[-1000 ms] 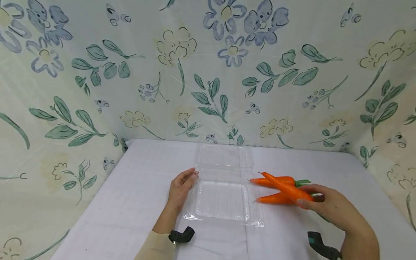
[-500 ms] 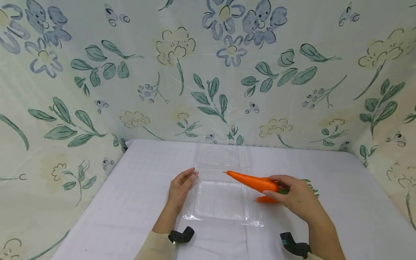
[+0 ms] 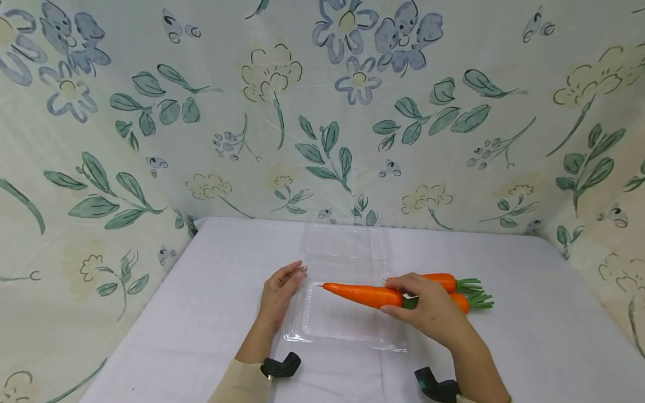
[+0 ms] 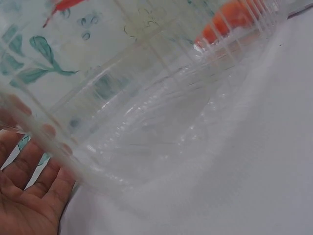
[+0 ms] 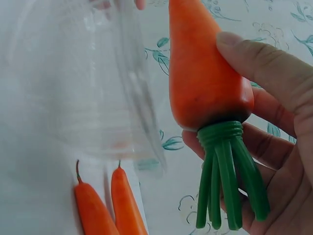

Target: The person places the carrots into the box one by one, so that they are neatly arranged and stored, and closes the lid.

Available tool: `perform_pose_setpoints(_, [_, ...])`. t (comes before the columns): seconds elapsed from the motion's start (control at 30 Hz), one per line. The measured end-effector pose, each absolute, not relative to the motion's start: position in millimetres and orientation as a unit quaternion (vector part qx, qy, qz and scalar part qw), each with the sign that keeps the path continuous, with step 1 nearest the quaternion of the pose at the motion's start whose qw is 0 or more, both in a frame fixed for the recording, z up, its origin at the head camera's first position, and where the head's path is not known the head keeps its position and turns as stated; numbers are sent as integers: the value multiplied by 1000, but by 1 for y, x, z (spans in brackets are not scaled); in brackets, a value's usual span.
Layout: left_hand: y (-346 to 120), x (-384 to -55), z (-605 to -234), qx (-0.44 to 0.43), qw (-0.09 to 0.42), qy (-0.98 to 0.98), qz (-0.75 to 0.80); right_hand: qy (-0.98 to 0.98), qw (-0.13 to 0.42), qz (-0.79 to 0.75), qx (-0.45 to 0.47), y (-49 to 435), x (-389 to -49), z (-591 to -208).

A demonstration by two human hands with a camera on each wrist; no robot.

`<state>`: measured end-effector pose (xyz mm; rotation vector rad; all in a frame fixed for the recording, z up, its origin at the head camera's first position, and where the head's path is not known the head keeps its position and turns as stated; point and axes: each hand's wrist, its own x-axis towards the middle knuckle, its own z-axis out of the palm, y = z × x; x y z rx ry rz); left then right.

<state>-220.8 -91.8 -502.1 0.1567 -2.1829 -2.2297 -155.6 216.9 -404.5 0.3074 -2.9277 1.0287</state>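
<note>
My right hand (image 3: 433,308) holds an orange carrot (image 3: 358,294) by its thick end, above the clear plastic box (image 3: 342,327). The carrot's thin tip points left. In the right wrist view, thumb and fingers grip the carrot (image 5: 205,73) just above its green stalks (image 5: 227,181). At the box's left side, my left hand (image 3: 279,291) rests with loosely bent fingers against the rim; the left wrist view shows its fingers (image 4: 41,171) at the clear wall. Two more carrots lie right of the box, the farther carrot (image 3: 442,281) and the nearer carrot (image 3: 461,303), partly hidden by my right hand.
The box's clear lid (image 3: 342,243) lies folded back toward the rear of the white-covered table (image 3: 221,313). A flower-patterned cloth (image 3: 302,112) stands behind and at both sides. Black wrist devices show on the left wrist (image 3: 280,365) and right wrist (image 3: 435,386).
My right hand has carried the carrot left, from above the other two carrots to above the box, and lowered it slightly. The left hand has stayed at the box's side.
</note>
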Motion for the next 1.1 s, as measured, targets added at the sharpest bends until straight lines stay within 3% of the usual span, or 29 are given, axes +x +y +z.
perform_pose_setpoints(1.1, [-93,-222,-505,44,14,-695,-718,-949,-127,271,96,172,-152,-412])
